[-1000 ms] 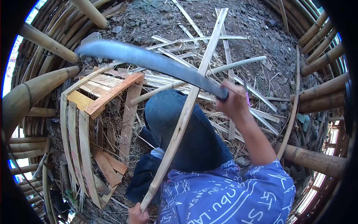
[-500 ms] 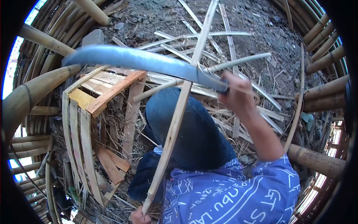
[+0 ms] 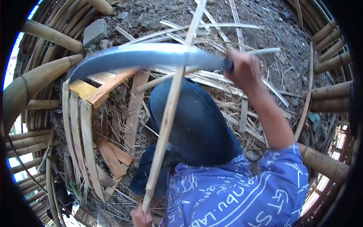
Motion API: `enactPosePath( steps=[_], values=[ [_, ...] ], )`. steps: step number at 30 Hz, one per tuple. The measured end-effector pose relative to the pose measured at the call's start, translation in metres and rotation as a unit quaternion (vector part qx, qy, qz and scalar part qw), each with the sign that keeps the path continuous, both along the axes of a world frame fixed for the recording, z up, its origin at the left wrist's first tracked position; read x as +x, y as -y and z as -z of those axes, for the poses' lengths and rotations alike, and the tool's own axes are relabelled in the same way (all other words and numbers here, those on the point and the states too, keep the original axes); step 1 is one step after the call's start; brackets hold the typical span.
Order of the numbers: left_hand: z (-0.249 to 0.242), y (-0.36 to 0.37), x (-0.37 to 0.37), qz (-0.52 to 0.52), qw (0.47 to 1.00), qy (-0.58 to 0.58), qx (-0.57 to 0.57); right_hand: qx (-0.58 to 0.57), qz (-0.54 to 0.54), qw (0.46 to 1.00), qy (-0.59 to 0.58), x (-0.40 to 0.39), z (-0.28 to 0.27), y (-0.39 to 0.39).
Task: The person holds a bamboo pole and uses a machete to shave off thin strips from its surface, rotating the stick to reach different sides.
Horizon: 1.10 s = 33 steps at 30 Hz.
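"where's the bamboo strip (image 3: 168,121)?"

"slanting over the bent knee (image 3: 189,117), its lower end clamped in the left hand (image 3: 141,218), probably to steady it."

"and the right hand (image 3: 245,72)?"

"well apart from the left, closed round the near end of a machete (image 3: 143,56), which lies across the strip."

"what's around?"

"split strips (image 3: 227,25) further out, and a slatted wooden crate (image 3: 87,132) beside the knee."

Slatted wooden crate (image 3: 87,130) sits on stony ground (image 3: 268,34) at view left; grey block (image 3: 95,32) lies beyond it, near bamboo poles (image 3: 53,36). At right, a green scrap (image 3: 314,118) lies beyond a thick bamboo pole (image 3: 327,162); small dark object (image 3: 286,16) farther off, unidentified.
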<state>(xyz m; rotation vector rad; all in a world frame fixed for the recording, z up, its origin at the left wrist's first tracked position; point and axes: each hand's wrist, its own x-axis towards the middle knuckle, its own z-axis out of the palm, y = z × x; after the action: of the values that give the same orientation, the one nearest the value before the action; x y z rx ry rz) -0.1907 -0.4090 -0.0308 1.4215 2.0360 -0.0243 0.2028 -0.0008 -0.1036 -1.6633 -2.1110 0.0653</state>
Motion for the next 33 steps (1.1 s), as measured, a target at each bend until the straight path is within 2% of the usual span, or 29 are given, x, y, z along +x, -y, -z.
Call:
enactPosePath(
  steps=[1, 2, 3, 5, 6, 7, 9, 10, 11, 12, 13, 14, 15, 17, 19, 21, 23, 25, 26, 27, 30, 31, 33],
  values=[
    [-0.007, -0.007, 0.007, -0.052, 0.998, 0.029, -0.013, 0.000, 0.032, 0.999, -0.008, 0.004, 0.002, -0.012],
    [-0.013, -0.013, 0.014, 0.040, 0.997, -0.049, 0.037, -0.036, 0.097, 0.995, -0.003, 0.003, -0.004, -0.016],
    [-0.005, 0.004, 0.007, 0.031, 0.997, -0.052, 0.037, -0.036, 0.087, 0.996, -0.005, -0.003, -0.006, -0.010],
    [0.022, 0.023, -0.015, 0.214, 0.970, -0.082, 0.074, 0.016, 0.005, 0.999, -0.027, -0.011, -0.011, 0.005],
    [0.022, 0.022, -0.022, 0.224, 0.968, -0.080, 0.073, 0.015, -0.023, 0.999, 0.022, -0.002, -0.006, 0.003],
    [0.007, 0.007, -0.015, 0.170, 0.983, -0.046, 0.045, 0.023, -0.036, 0.998, 0.043, 0.010, 0.002, -0.006],
    [-0.011, -0.014, -0.001, 0.046, 0.999, 0.016, 0.000, -0.033, 0.078, 0.996, -0.035, 0.015, 0.005, -0.028],
    [0.011, 0.024, -0.029, 0.217, 0.975, -0.040, 0.008, 0.018, 0.071, 0.997, -0.037, 0.012, 0.001, -0.029],
    [0.012, 0.034, -0.040, 0.211, 0.976, -0.045, 0.015, -0.016, 0.057, 0.995, -0.074, 0.009, 0.000, -0.026],
    [0.016, 0.036, -0.046, 0.083, 0.992, 0.042, -0.082, 0.008, 0.016, 0.999, -0.048, -0.002, -0.011, -0.017],
    [0.014, 0.025, -0.048, -0.039, 0.973, 0.131, -0.185, 0.024, -0.016, 0.999, -0.020, -0.008, -0.019, -0.006],
    [0.010, 0.023, -0.038, -0.001, 0.991, 0.072, -0.111, 0.030, -0.032, 0.999, 0.028, 0.001, -0.012, -0.013],
    [0.002, 0.015, -0.029, 0.018, 0.996, 0.041, -0.071, 0.041, -0.045, 0.998, 0.024, 0.013, -0.001, -0.027],
    [0.002, 0.016, -0.027, 0.030, 0.998, 0.028, -0.051, -0.042, 0.102, 0.994, -0.011, 0.019, -0.003, -0.049],
    [0.010, 0.024, -0.033, 0.039, 0.998, 0.016, -0.045, 0.013, 0.037, 0.998, -0.045, 0.012, -0.007, -0.041],
    [0.012, 0.025, -0.040, 0.049, 0.998, 0.009, -0.042, 0.021, -0.017, 0.999, 0.021, 0.006, -0.015, -0.026],
    [0.006, 0.021, -0.040, 0.041, 0.998, 0.009, -0.046, 0.024, -0.016, 0.999, 0.043, 0.025, -0.001, -0.047],
    [0.006, 0.024, -0.043, 0.040, 0.998, 0.003, -0.039, 0.014, 0.102, 0.995, -0.007, 0.030, 0.003, -0.062],
    [0.009, 0.025, -0.047, 0.040, 0.999, -0.001, -0.036, -0.024, 0.086, 0.995, -0.049, 0.025, -0.002, -0.058],
    [0.012, 0.028, -0.049, 0.044, 0.998, -0.006, -0.033, 0.044, 0.031, 0.998, -0.034, 0.017, -0.007, -0.048],
    [0.010, 0.025, -0.057, 0.051, 0.998, -0.012, -0.032, 0.065, -0.031, 0.995, 0.067, 0.029, 0.001, -0.049],
    [0.008, 0.025, -0.059, 0.050, 0.998, -0.012, -0.032, 0.056, -0.023, 0.997, 0.036, 0.043, 0.011, -0.063],
    [0.009, 0.029, -0.062, 0.048, 0.998, -0.019, -0.025, 0.062, 0.102, 0.993, 0.016, 0.034, 0.003, -0.074]
  ],
)
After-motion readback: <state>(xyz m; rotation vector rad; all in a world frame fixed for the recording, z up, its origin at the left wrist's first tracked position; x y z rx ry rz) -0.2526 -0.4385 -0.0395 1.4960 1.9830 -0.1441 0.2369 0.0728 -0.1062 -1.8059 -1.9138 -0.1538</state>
